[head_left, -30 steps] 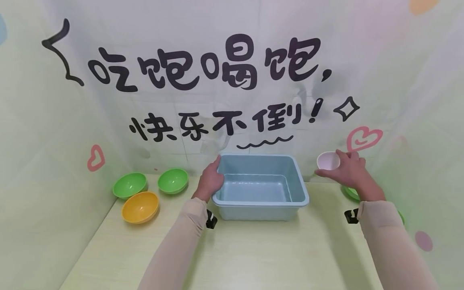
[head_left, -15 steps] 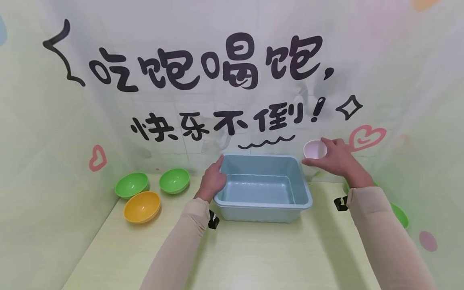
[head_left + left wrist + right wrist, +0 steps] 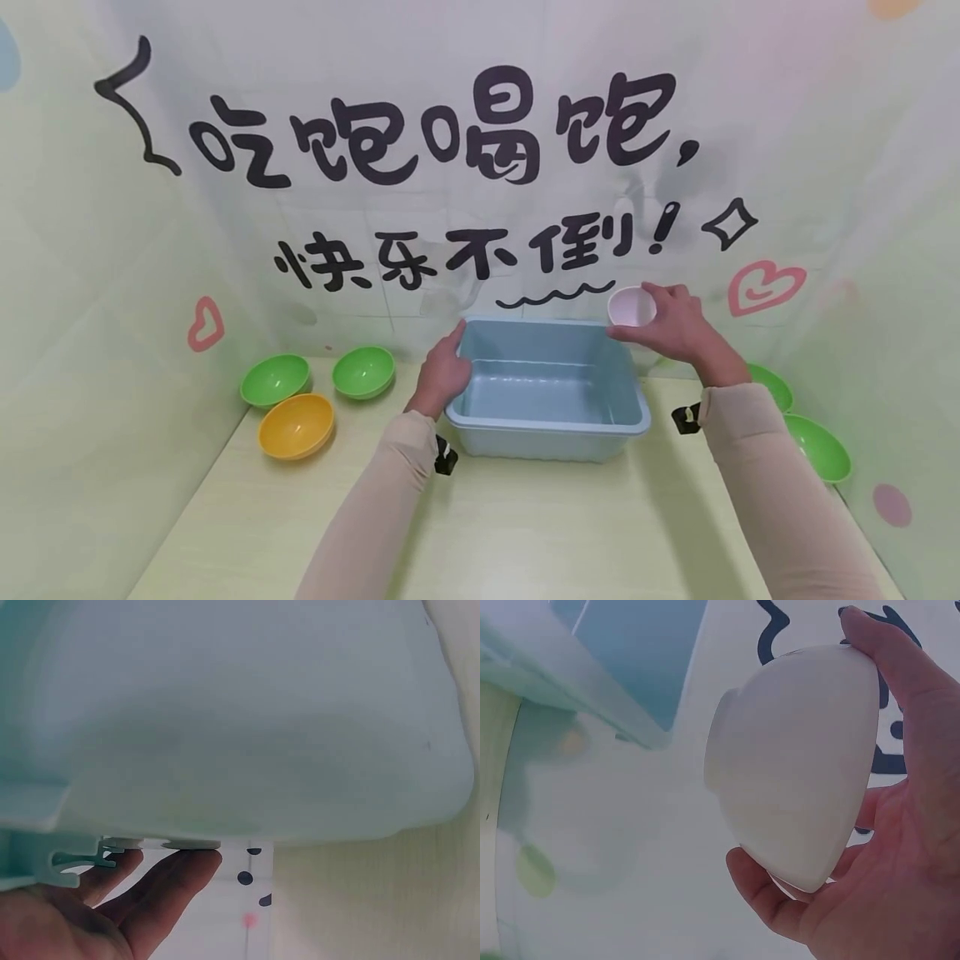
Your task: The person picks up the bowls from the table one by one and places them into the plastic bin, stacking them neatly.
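A light-blue plastic basin (image 3: 536, 417) stands at the middle back of the table. My left hand (image 3: 444, 373) grips its left rim, thumb over the edge; in the left wrist view the fingers (image 3: 176, 889) lie below the rim against the outer wall. My right hand (image 3: 675, 323) pinches a small white bowl (image 3: 632, 307) by its rim, above the basin's back right corner. The bowl is tipped on its side, its pinkish-looking inside facing me. From the right wrist view, its white outside and foot (image 3: 787, 765) show between thumb and fingers.
At the left on the table (image 3: 517, 533) sit two green bowls (image 3: 275, 380) (image 3: 363, 372) and a yellow bowl (image 3: 296, 427). Two more green bowls (image 3: 772, 387) (image 3: 819, 448) lean by the right wall, partly behind my right arm. A printed curtain (image 3: 420, 50) encloses the back and sides.
My right hand has carried the white bowl left and slightly up, from right of the basin to over its back right corner. The left hand keeps its grip on the basin's rim.
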{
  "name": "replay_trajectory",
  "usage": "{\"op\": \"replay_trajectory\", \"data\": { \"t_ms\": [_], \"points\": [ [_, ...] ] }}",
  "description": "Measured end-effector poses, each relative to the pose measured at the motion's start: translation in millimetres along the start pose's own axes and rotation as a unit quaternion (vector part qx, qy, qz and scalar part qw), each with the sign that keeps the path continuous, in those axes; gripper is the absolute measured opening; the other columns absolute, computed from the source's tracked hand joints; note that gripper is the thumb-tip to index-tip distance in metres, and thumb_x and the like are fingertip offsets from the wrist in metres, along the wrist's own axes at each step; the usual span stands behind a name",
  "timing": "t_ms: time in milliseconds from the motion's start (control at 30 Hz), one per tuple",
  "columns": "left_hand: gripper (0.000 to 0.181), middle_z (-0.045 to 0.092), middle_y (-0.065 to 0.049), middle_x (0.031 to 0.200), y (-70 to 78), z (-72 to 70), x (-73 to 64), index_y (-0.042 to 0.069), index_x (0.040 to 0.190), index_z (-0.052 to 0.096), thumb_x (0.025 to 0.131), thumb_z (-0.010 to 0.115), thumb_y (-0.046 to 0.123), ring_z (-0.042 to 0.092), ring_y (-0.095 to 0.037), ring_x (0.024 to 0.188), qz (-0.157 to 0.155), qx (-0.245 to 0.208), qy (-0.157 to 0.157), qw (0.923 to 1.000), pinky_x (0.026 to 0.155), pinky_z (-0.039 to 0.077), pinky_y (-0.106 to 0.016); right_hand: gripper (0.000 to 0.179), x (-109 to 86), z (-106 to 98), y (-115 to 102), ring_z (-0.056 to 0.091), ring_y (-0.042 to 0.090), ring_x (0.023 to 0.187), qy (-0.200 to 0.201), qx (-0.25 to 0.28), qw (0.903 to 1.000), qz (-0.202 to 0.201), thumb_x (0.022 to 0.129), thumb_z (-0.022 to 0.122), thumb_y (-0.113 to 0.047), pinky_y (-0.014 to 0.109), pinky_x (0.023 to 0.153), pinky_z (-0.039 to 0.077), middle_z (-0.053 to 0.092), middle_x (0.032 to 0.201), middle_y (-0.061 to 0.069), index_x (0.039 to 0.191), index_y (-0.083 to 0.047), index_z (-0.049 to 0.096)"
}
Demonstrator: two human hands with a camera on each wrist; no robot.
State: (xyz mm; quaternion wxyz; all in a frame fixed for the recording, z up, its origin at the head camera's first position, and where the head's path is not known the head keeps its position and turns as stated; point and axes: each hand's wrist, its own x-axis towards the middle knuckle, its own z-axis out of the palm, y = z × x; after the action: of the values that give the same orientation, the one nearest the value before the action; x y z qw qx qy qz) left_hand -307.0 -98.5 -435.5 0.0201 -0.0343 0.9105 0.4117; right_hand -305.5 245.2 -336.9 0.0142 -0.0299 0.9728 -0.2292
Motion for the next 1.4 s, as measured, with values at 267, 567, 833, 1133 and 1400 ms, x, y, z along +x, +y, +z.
{"op": "replay_trajectory", "data": {
  "t_ms": [267, 567, 833, 1133, 1400],
  "points": [
    [0.073, 0.035, -0.009, 0.167, 0.9, -0.8, -0.1, 0.029, 0.163, 0.026, 0.094, 0.041, 0.010, 0.032, -0.033, 0.154, -0.007, -0.005, 0.006, 0.9999, 0.123, 0.031, -0.054, 0.108, 10.1, 17, -20, 0.030, 0.048, 0.133, -0.005, 0.016, 0.9994, -0.031, 0.079, 0.074, -0.065, 0.065, 0.097, 0.047, 0.031, 0.150, 0.031, 0.159, -0.008, 0.031],
    [0.074, 0.035, -0.007, 0.167, -0.4, 0.2, 0.2, 0.031, 0.163, 0.026, 0.094, 0.042, 0.010, 0.033, -0.033, 0.154, -0.015, -0.008, 0.003, 0.9998, 0.122, 0.032, -0.055, 0.107, 20.9, 32, -31, 0.032, 0.044, 0.131, -0.024, 0.022, 0.9977, -0.059, 0.077, 0.076, -0.065, 0.061, 0.095, 0.049, 0.032, 0.150, 0.027, 0.159, -0.010, 0.032],
    [0.073, 0.035, -0.007, 0.166, -1.7, 1.4, 0.4, 0.031, 0.163, 0.027, 0.094, 0.041, 0.010, 0.034, -0.033, 0.153, -0.010, -0.006, 0.012, 0.9999, 0.121, 0.033, -0.055, 0.103, 28.1, 30, -36, 0.036, 0.039, 0.131, -0.048, 0.039, 0.9928, -0.103, 0.076, 0.081, -0.058, 0.061, 0.099, 0.048, 0.037, 0.149, 0.021, 0.157, -0.013, 0.036],
    [0.074, 0.037, -0.005, 0.166, -3.6, 4.7, 1.0, 0.031, 0.162, 0.028, 0.093, 0.043, 0.010, 0.035, -0.032, 0.153, -0.012, -0.008, 0.019, 0.9997, 0.120, 0.036, -0.055, 0.102, 35.6, 42, -45, 0.042, 0.036, 0.128, -0.086, 0.052, 0.9842, -0.146, 0.073, 0.085, -0.053, 0.057, 0.099, 0.051, 0.040, 0.148, 0.019, 0.156, -0.014, 0.039],
    [0.073, 0.038, -0.003, 0.166, -7.1, 6.3, 5.4, 0.034, 0.162, 0.028, 0.094, 0.044, 0.012, 0.040, -0.031, 0.150, -0.014, -0.011, 0.024, 0.9996, 0.112, 0.044, -0.055, 0.101, 46.0, 60, -49, 0.045, 0.035, 0.126, -0.085, 0.051, 0.9799, -0.173, 0.072, 0.088, -0.046, 0.056, 0.100, 0.050, 0.042, 0.144, 0.017, 0.155, -0.013, 0.041]
  ]
}}
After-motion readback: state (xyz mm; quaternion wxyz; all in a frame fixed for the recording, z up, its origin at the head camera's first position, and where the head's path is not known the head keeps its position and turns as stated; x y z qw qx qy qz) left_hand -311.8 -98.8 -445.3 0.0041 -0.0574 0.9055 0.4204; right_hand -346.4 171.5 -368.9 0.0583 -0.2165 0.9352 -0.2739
